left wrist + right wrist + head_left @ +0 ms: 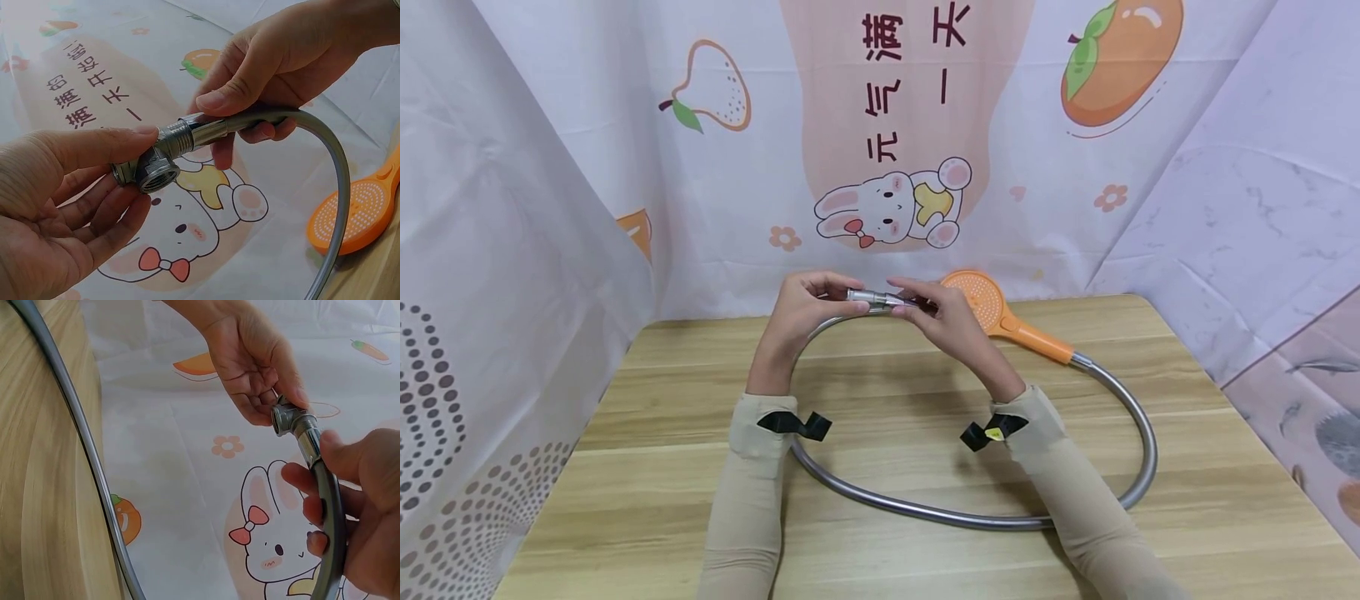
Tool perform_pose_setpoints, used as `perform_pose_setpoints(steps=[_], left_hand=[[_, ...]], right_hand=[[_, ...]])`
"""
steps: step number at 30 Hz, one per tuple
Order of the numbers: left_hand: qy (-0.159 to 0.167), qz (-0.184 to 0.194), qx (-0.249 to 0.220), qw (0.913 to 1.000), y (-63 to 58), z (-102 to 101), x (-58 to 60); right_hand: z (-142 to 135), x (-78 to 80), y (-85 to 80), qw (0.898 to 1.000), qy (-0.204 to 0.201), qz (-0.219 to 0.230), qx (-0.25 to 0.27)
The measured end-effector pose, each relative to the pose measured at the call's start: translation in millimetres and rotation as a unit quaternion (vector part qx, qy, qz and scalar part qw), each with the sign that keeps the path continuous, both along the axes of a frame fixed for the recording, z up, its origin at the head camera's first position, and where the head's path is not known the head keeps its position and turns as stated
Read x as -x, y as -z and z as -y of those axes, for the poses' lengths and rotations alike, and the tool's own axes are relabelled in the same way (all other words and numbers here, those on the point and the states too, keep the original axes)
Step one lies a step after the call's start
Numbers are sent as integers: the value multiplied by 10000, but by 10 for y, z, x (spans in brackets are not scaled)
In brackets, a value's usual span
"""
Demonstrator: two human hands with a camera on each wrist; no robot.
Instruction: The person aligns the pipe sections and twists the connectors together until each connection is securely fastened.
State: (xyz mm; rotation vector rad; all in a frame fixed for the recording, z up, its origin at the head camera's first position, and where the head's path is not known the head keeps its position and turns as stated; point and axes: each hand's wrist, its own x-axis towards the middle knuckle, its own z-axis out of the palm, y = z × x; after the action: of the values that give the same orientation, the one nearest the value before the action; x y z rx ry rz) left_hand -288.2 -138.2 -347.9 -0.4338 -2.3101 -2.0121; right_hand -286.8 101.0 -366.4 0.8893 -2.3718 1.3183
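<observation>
In the head view my left hand (801,312) and right hand (951,321) meet above the table's back edge. Between left thumb and fingers is a chrome tee fitting (159,170), its threaded side opening showing in the left wrist view. My right hand grips the metal shower hose (331,147) just behind its chrome end nut (209,131). That nut meets the tee's threaded end, with some threads still exposed; how deeply it is screwed on cannot be seen. From there the hose loops round to an orange shower head (977,300), lying face up behind my right hand.
The wood-grain table (670,433) carries the hose's lower loop, which passes beneath both forearms. A printed cloth (730,208) hangs right behind the table, with more cloth at both sides. Black straps (793,423) circle both sleeves at the wrists.
</observation>
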Motion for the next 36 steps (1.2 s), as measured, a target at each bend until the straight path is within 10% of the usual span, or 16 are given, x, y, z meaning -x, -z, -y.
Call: perform_pose_setpoints(steps=[36], left_hand=[[607,-223,-179,9977,17,-22,15]], right_hand=[[-15,-14,-23,9972,-1,417,619]])
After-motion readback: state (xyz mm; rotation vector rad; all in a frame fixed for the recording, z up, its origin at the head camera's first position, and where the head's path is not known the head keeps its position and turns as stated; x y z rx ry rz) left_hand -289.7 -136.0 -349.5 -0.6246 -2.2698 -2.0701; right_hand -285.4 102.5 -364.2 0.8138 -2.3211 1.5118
